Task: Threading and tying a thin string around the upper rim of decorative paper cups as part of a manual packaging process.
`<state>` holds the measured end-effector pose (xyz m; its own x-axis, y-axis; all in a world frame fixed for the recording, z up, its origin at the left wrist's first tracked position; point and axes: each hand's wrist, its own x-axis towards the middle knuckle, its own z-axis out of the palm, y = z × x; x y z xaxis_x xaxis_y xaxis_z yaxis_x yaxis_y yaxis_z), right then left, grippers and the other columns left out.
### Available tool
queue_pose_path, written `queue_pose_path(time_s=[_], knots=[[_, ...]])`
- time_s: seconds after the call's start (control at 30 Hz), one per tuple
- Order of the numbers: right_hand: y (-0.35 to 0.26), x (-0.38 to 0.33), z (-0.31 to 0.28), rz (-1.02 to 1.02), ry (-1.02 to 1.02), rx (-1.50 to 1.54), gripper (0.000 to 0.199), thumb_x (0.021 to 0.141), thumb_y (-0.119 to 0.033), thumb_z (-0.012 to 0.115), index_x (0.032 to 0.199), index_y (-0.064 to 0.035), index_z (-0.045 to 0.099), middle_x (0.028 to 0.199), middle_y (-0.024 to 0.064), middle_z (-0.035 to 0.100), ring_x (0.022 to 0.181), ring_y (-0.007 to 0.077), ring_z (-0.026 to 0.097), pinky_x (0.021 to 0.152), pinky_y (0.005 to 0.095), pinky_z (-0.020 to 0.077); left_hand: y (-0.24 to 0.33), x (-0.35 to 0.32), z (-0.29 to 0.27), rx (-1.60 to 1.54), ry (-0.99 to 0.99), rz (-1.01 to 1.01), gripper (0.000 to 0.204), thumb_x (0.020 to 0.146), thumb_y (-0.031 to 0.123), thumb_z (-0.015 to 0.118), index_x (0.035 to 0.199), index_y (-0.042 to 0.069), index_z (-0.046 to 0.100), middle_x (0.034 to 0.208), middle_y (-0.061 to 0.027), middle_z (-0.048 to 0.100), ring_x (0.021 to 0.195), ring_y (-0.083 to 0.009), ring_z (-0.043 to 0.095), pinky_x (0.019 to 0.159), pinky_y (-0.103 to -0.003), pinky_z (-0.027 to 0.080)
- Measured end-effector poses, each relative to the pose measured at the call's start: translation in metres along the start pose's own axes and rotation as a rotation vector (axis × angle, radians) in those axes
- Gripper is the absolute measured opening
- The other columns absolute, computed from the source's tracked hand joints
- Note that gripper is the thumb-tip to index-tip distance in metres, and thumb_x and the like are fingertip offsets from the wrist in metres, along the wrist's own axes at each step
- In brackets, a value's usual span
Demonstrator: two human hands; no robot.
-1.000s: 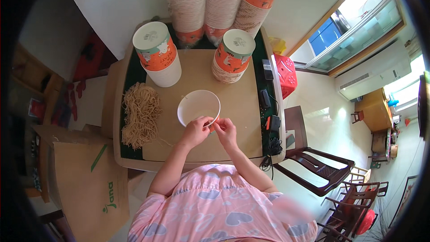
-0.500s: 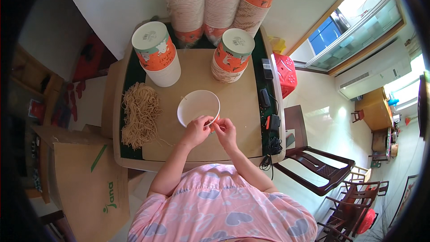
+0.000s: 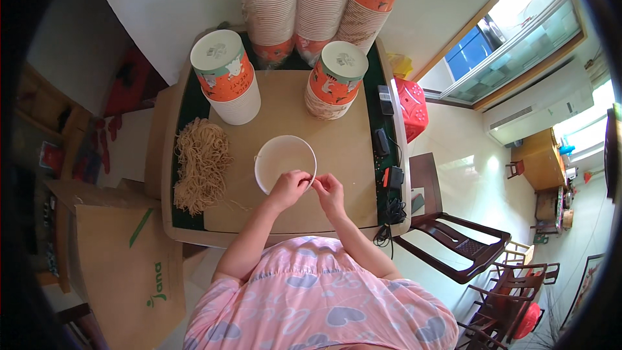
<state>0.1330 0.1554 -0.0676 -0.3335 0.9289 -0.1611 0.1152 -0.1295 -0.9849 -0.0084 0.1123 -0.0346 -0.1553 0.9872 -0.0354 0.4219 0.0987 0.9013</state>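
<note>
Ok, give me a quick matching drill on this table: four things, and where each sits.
Things:
1. round white paper bowl
2. tan heap of dried noodles
3. tall stacks of paper cups
4. black devices with cables

Places:
A. table's far edge, by the wall
B. table's right edge
C. left of the bowl
D. just ahead of both hands

Pairs: 1-D, 2-C, 3-A, 4-B

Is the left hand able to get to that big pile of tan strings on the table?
Probably yes. The left hand is at the white paper bowl, and the pile of tan strings lies on the same side of the table, with only bare tabletop between them.
</note>
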Motion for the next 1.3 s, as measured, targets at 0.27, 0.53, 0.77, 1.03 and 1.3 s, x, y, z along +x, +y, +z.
queue_pose_path(time_s=[0.27, 0.53, 0.77, 1.03, 1.3], knots=[[0.011, 0.003, -0.016, 0.122, -0.023, 0.043, 0.011, 0.084, -0.008, 0.059, 0.090, 0.0001, 0.058, 0.077, 0.0041, 0.061, 0.068, 0.0100, 0.056, 0.062, 0.0221, 0.0463, -0.013, 0.008, 0.028, 0.098, 0.072, 0.000, 0.008, 0.076, 0.008, 0.059, 0.079, 0.001, 0.061, 0.075, -0.0145, 0.063, 0.066, -0.0276, 0.062, 0.060, -0.035, 0.048], [-0.013, -0.012, -0.027, 0.135, 0.016, 0.167, 0.013, 0.087, -0.008, 0.052, 0.099, -0.0025, 0.052, 0.083, 0.0063, 0.061, 0.073, 0.0105, 0.057, 0.062, 0.0225, 0.0461, -0.035, 0.011, 0.042, -0.163, -0.022, -0.144, 0.006, 0.081, 0.005, 0.057, 0.081, -0.002, 0.056, 0.071, -0.0097, 0.063, 0.065, -0.0154, 0.063, 0.057, -0.029, 0.052], [-0.029, -0.012, -0.013, -0.057, -0.041, -0.280, 0.027, 0.082, 0.003, 0.051, 0.108, -0.0046, 0.051, 0.086, 0.0092, 0.060, 0.070, 0.0147, 0.058, 0.062, 0.0274, 0.0483, -0.037, 0.018, 0.042, -0.584, -0.159, -0.421, 0.004, 0.087, 0.002, 0.048, 0.087, -0.001, 0.051, 0.077, -0.0083, 0.060, 0.066, -0.0158, 0.062, 0.058, -0.028, 0.055], [-0.018, -0.007, -0.010, -0.270, -0.067, -0.460, 0.036, 0.077, 0.007, 0.052, 0.110, -0.0077, 0.052, 0.076, 0.0074, 0.058, 0.061, 0.0135, 0.055, 0.057, 0.0256, 0.0460, -0.035, 0.016, 0.042, -0.676, -0.152, -0.487, 0.010, 0.088, 0.005, 0.047, 0.096, 0.000, 0.046, 0.080, -0.0095, 0.058, 0.067, -0.0177, 0.062, 0.057, -0.030, 0.055], [-0.037, -0.013, -0.007, -0.225, -0.128, -0.446, 0.036, 0.077, 0.007, 0.051, 0.109, -0.0073, 0.053, 0.079, 0.0083, 0.059, 0.066, 0.0159, 0.058, 0.059, 0.0269, 0.0475, -0.025, 0.012, 0.030, -0.754, -0.236, -0.518, 0.031, 0.084, 0.004, 0.052, 0.111, 0.001, 0.038, 0.082, -0.0110, 0.059, 0.068, -0.0184, 0.062, 0.058, -0.031, 0.055]])
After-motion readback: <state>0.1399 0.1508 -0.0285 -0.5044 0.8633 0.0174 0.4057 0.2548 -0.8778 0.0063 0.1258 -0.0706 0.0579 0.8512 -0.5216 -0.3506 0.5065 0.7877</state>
